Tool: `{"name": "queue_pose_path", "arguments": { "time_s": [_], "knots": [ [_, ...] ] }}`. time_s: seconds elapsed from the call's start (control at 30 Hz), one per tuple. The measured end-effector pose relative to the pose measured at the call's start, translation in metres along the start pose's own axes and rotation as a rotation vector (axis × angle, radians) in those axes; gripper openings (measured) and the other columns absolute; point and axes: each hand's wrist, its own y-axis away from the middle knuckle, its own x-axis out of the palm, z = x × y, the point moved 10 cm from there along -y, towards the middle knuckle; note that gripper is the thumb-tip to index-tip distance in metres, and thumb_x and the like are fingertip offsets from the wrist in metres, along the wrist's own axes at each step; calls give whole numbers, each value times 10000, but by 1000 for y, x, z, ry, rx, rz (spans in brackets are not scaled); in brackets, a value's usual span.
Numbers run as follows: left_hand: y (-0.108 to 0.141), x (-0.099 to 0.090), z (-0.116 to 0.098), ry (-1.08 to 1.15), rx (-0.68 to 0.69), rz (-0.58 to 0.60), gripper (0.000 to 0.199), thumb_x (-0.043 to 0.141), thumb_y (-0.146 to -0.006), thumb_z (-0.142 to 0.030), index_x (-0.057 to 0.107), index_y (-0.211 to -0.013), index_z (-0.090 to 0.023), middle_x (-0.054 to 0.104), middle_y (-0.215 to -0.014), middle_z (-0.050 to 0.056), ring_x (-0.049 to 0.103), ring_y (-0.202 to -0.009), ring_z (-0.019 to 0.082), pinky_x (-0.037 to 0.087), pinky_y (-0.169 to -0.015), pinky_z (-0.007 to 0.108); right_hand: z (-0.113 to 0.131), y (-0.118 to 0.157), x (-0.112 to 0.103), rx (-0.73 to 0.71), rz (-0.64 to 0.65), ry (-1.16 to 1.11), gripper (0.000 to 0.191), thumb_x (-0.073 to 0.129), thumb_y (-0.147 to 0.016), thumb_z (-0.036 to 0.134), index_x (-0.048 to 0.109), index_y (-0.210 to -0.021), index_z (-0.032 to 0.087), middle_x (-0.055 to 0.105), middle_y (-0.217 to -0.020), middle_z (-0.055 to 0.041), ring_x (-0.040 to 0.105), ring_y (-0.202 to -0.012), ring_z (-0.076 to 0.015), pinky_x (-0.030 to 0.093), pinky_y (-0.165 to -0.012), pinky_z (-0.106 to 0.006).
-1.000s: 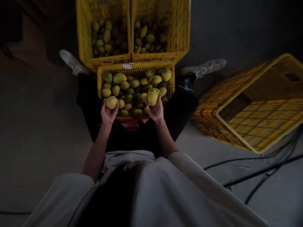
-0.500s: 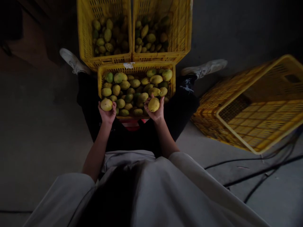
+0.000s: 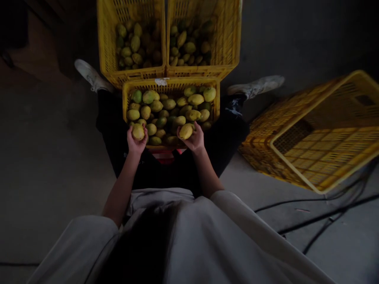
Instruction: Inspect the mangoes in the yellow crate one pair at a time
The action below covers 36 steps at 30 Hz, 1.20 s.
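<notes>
My left hand [image 3: 136, 142] holds a yellow lemon [image 3: 137, 131] above the near left corner of a yellow plastic crate [image 3: 171, 81]. In my right hand [image 3: 196, 139] is another yellow lemon [image 3: 186, 131], held over the crate's near right part with the fingers around its sides. Beneath both hands the crate is filled with several lemons [image 3: 169, 104], some yellow and some green. It sits between my legs, with a piece of white paper [image 3: 161, 81] on its far rim.
Two taller yellow crates, a left one [image 3: 133, 73] and a right one [image 3: 233, 35], stand beyond with greenish lemons inside. A yellow crate [image 3: 314, 138] lies tipped on its side at the right. Black cables [image 3: 328, 215] cross the floor near it.
My left hand has shifted slightly right with its lemon. The lemon in my right hand has turned and moved a little left, now lying more sideways.
</notes>
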Motion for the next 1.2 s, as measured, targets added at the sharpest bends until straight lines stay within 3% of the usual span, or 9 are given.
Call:
{"name": "queue_pose_path", "arguments": {
  "time_s": [0.17, 0.3, 0.4, 0.53, 0.77, 0.97, 1.07, 1.2],
  "knots": [
    [-3, 0, -1, -18, 20, -24, 222, 517, -1031, -395, 667, -1056, -234, 739, -1064, 67, 718, -947, 159, 606, -714, 199, -1, 1, 12, 1, 82, 95, 105, 618, -976, 326, 645, -979, 225, 766, -926, -34, 732, -871, -150, 646, -729, -267],
    [-8, -3, 1, -37, 47, -51, 187, 555, -1038, -345, 663, -1155, -247, 739, -1162, 69, 711, -1099, 188, 634, -819, 254, 3, 5, 22, -38, 132, 111, 170, 583, -1009, 374, 668, -1039, 230, 785, -1083, -36, 663, -707, -90, 563, -557, -170],
    [-11, -2, 10, -64, -17, -29, 241, 519, -1067, -366, 676, -1174, -218, 726, -1195, 93, 697, -1181, 213, 622, -725, 211, 3, 8, 28, -49, 166, 105, 231, 559, -1017, 433, 679, -1064, 241, 780, -1119, -37, 582, -605, -73, 487, -442, -155],
    [-11, -1, 11, -67, -17, -16, 241, 551, -1051, -381, 696, -1178, -237, 724, -1192, 100, 696, -1156, 223, 591, -643, 192, 6, 7, 26, -74, 140, 92, 223, 589, -999, 470, 681, -1039, 270, 759, -1005, -6, 575, -598, -83, 467, -411, -161],
    [-1, 7, 5, -28, -12, 58, 323, 463, -1034, -438, 709, -970, -239, 723, -938, 74, 692, -867, 184, 515, -582, 221, 8, 5, 22, -71, 147, 173, 312, 614, -970, 567, 649, -956, 258, 698, -808, 16, 572, -581, -100, 444, -419, -187],
    [3, 7, -1, 0, 28, 119, 317, 500, -947, -455, 705, -1062, -242, 744, -1080, 105, 709, -1005, 261, 516, -672, 298, 9, 5, 12, -72, 72, 141, 430, 555, -965, 659, 671, -930, 246, 725, -841, -15, 642, -686, -143, 504, -498, -233],
    [3, 6, -2, 7, 29, 124, 327, 495, -955, -456, 706, -1092, -247, 744, -1082, 102, 712, -992, 251, 541, -702, 305, 6, 7, 17, -47, 136, 151, 447, 511, -975, 657, 693, -996, 250, 710, -819, -13, 647, -706, -155, 545, -568, -263],
    [5, 11, -1, 24, 27, 156, 306, 480, -980, -381, 715, -1125, -250, 742, -1012, 67, 722, -964, 211, 591, -771, 298, 4, 10, 24, -19, 189, 94, 441, 496, -975, 620, 691, -1025, 228, 692, -763, -10, 594, -622, -138, 502, -502, -240]
  ]
}}
